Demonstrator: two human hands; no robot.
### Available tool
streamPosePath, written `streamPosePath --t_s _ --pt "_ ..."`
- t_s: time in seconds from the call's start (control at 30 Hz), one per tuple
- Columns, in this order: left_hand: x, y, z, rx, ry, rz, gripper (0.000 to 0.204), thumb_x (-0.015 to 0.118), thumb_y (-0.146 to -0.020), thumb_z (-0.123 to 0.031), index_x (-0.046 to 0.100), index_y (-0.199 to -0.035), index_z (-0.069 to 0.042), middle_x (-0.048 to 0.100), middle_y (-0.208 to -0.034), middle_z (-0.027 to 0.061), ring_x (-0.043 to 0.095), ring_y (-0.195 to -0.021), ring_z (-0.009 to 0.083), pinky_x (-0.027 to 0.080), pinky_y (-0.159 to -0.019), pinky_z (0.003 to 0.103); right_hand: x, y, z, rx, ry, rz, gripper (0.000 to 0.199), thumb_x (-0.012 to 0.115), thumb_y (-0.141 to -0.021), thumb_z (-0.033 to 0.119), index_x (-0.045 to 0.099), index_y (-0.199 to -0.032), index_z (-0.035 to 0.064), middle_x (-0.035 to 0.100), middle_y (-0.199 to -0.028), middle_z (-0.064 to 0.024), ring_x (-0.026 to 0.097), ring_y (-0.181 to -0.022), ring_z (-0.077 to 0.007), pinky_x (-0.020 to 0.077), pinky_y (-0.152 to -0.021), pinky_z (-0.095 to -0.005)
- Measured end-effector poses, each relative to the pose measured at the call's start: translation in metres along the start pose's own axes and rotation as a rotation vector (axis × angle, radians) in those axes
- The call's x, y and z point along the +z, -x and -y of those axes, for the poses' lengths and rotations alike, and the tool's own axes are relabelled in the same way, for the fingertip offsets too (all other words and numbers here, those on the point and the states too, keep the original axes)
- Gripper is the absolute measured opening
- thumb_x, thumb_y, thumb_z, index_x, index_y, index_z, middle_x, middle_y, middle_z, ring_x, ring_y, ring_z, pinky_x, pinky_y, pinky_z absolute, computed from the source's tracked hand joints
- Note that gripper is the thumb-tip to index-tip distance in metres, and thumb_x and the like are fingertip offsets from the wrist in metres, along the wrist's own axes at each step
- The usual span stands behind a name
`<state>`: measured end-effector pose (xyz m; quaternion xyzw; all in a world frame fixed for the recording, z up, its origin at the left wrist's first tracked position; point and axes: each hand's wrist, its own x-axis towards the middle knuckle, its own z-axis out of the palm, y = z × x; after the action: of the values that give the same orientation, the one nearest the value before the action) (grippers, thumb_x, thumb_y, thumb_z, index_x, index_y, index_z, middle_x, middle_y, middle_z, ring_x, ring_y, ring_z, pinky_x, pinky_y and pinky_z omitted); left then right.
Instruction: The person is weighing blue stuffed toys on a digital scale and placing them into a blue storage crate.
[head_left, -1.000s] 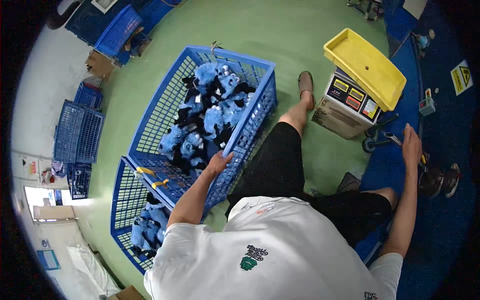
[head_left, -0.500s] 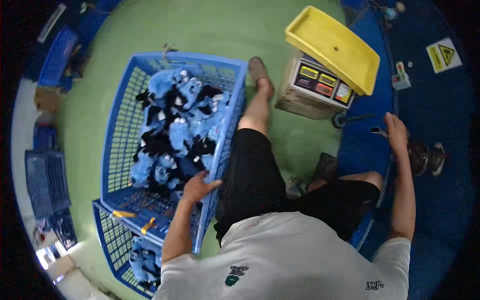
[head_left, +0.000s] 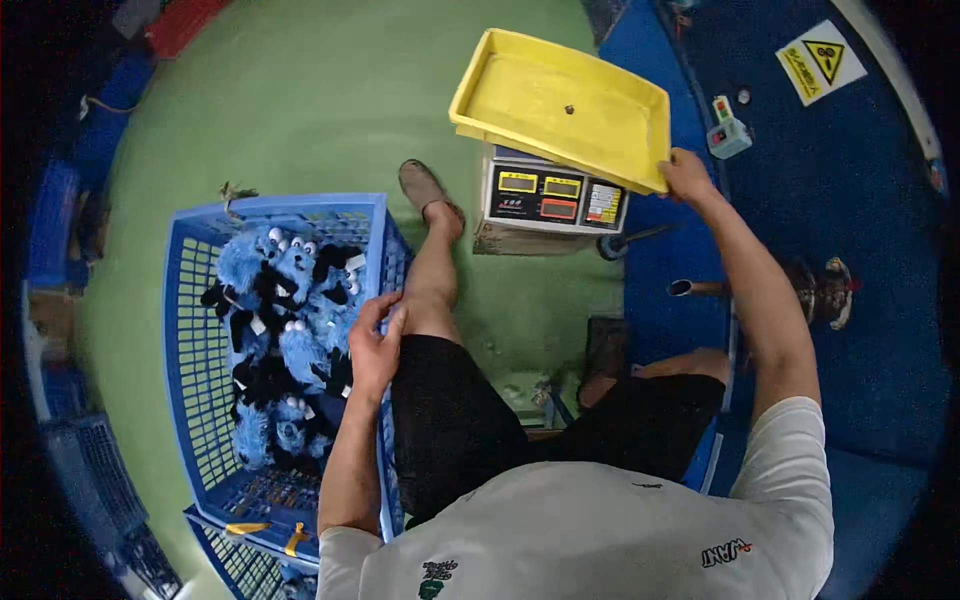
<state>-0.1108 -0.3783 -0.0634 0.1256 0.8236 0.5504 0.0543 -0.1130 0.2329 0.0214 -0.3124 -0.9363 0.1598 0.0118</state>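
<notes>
I sit on the green floor beside a blue plastic crate filled with blue and black plush toys. My left hand rests on the crate's right rim, fingers curled over the edge. My right hand reaches forward and grips the near right corner of a yellow tray. The tray sits on top of a weighing scale with lit displays.
A second blue crate lies below the first. More blue crates stand along the left edge. A blue mat covers the floor on the right, with a small control box on it. My legs stretch toward the scale.
The view has swung right and nearer to the scale. My right hand rose from the blue mat to the yellow tray's corner. My left hand stays at the crate rim.
</notes>
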Motion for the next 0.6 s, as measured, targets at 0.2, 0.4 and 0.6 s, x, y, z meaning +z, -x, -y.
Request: streamPosePath --t_s 0.2,0.4,0.6 --pt "-0.034 -0.006 0.083 -0.191 0.017 -0.443 0.020 0.061 -0.095 -0.012 0.069 -0.109 0.000 0.072 -0.094 0.0104 0.065 -0.080 0.0226 0.053 -0.078 0.033 0.000 -0.034 -0.042 -0.273 0.125 -0.236 0.044 0.054 -0.100 0.032 0.059 -0.129 0.0000 0.069 -0.116 -0.0195 0.067 -0.097 -0.0345 0.0528 -0.082 -0.0407" --pt "-0.049 0.012 0.245 -0.673 -0.246 -0.316 0.041 0.068 -0.089 -0.032 0.067 -0.114 0.000 0.073 -0.098 0.0179 0.069 -0.088 0.0332 0.054 -0.080 0.039 -0.022 0.025 -0.020 0.048 -0.305 -0.072 0.058 0.051 -0.102 0.051 0.058 -0.133 0.0025 0.065 -0.115 -0.0132 0.063 -0.088 -0.0194 0.0497 -0.076 -0.0319" --pt "-0.059 -0.059 0.327 -0.549 -0.432 -0.483 0.054 0.067 -0.087 -0.030 0.055 -0.132 -0.003 0.069 -0.109 0.0244 0.067 -0.095 0.0412 0.053 -0.083 0.047 -0.061 0.173 0.024 -0.072 -0.195 -0.152 0.053 0.044 -0.106 0.047 0.064 -0.126 0.0030 0.068 -0.108 -0.0098 0.062 -0.086 -0.0173 0.0467 -0.079 -0.0285"
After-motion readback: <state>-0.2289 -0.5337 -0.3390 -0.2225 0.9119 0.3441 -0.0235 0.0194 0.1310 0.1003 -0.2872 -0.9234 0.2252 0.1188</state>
